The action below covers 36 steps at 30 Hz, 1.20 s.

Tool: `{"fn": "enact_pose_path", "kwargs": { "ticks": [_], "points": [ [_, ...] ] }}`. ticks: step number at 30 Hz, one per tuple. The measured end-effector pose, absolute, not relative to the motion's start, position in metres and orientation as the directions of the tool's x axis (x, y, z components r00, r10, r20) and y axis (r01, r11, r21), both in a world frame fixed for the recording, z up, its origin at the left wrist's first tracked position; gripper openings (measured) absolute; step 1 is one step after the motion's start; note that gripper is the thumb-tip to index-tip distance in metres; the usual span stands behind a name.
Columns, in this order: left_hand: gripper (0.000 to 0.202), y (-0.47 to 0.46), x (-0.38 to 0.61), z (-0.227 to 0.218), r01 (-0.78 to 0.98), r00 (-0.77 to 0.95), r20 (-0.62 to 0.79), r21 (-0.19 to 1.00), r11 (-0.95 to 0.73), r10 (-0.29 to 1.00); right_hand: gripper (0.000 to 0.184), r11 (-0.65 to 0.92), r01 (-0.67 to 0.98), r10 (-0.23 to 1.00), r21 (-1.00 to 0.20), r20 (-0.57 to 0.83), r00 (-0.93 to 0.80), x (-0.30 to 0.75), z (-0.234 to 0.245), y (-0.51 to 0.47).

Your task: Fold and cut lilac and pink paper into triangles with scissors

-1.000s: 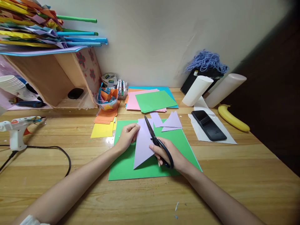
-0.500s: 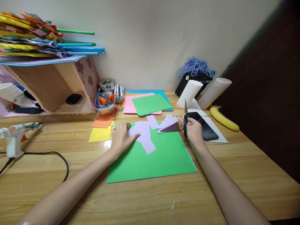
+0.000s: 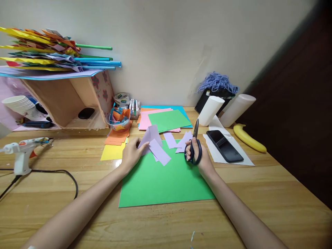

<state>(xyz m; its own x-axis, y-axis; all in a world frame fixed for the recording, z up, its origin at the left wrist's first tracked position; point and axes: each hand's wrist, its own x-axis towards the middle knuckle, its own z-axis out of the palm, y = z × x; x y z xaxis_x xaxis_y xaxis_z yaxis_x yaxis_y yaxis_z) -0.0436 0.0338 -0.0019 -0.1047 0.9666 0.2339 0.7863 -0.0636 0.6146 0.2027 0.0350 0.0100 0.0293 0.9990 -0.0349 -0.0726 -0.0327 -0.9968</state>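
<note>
My left hand (image 3: 132, 154) is closed on pieces of lilac paper (image 3: 150, 135), thumb on top, at the far left corner of a green sheet (image 3: 166, 183). One lilac strip (image 3: 160, 152) slants from under the thumb across the green sheet. My right hand (image 3: 199, 155) holds dark-handled scissors (image 3: 193, 152), fingers around the loops and blades pointing up and away. Just left of the scissors lie several cut lilac pieces (image 3: 183, 142), and a single lilac rectangle (image 3: 170, 140) rests between the two hands.
Coloured sheets (image 3: 169, 120) are stacked against the wall. On the right are a phone (image 3: 225, 146), a banana (image 3: 249, 138) and white rolls (image 3: 211, 110). A glue gun (image 3: 22, 155) with its cord lies left, near a tub of scraps (image 3: 119, 119) and a cardboard box (image 3: 64, 100).
My left hand has lifted the lilac paper it was pressing flat. My right hand has moved left with the scissors, away from the phone and off the folded lilac pieces.
</note>
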Motion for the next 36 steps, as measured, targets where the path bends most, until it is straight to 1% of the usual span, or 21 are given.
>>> {"fn": "enact_pose_path", "kwargs": {
  "ticks": [3, 5, 7, 9, 11, 13, 15, 18, 21, 30, 36],
  "points": [
    [0.027, 0.035, -0.046, 0.001, 0.741, -0.192, 0.3, 0.669, -0.063, 0.935, 0.053, -0.079, -0.117, 0.995, -0.99, -0.07, -0.078, 0.193, 0.01, 0.029],
    [0.023, 0.034, -0.047, 0.004, 0.71, -0.283, 0.362, 0.702, -0.061, 0.888, 0.057, -0.119, -0.155, 0.978, -0.981, -0.089, -0.188, 0.19, 0.01, 0.026],
    [0.023, 0.033, -0.047, 0.006, 0.645, -0.389, 0.404, 0.761, -0.068, 0.828, 0.067, -0.187, -0.158, 0.937, -0.97, -0.127, -0.325, 0.189, 0.008, 0.023],
    [0.023, 0.031, -0.047, 0.008, 0.556, -0.449, 0.409, 0.824, -0.11, 0.795, 0.079, -0.235, -0.119, 0.877, -0.965, -0.157, -0.455, 0.189, 0.005, 0.019],
    [0.023, 0.029, -0.045, 0.008, 0.464, -0.429, 0.379, 0.871, -0.16, 0.82, 0.084, -0.242, -0.058, 0.805, -0.969, -0.167, -0.569, 0.189, 0.006, 0.015],
    [0.024, 0.027, -0.041, 0.007, 0.376, -0.363, 0.321, 0.909, -0.177, 0.875, 0.081, -0.222, 0.007, 0.734, -0.975, -0.172, -0.657, 0.19, 0.009, 0.01],
    [0.028, 0.026, -0.038, 0.006, 0.301, -0.288, 0.244, 0.941, -0.154, 0.926, 0.076, -0.196, 0.063, 0.67, -0.979, -0.181, -0.72, 0.192, 0.015, 0.004],
    [0.033, 0.025, -0.035, 0.005, 0.243, -0.224, 0.151, 0.965, -0.095, 0.963, 0.074, -0.188, 0.122, 0.612, -0.974, -0.214, -0.761, 0.196, 0.022, -0.001],
    [0.033, 0.024, -0.033, 0.004, 0.242, -0.203, 0.12, 0.968, -0.069, 0.972, 0.072, -0.211, 0.165, 0.582, -0.963, -0.26, -0.771, 0.199, 0.023, -0.004],
    [0.035, 0.013, -0.022, 0.003, 0.355, -0.134, 0.135, 0.932, -0.08, 0.982, 0.066, -0.199, 0.208, 0.58, -0.958, -0.287, -0.762, 0.197, 0.027, -0.006],
    [0.035, 0.013, -0.02, 0.004, 0.405, -0.183, 0.17, 0.91, -0.083, 0.968, 0.064, -0.191, 0.234, 0.58, -0.953, -0.302, -0.757, 0.196, 0.033, -0.006]
  ]
}}
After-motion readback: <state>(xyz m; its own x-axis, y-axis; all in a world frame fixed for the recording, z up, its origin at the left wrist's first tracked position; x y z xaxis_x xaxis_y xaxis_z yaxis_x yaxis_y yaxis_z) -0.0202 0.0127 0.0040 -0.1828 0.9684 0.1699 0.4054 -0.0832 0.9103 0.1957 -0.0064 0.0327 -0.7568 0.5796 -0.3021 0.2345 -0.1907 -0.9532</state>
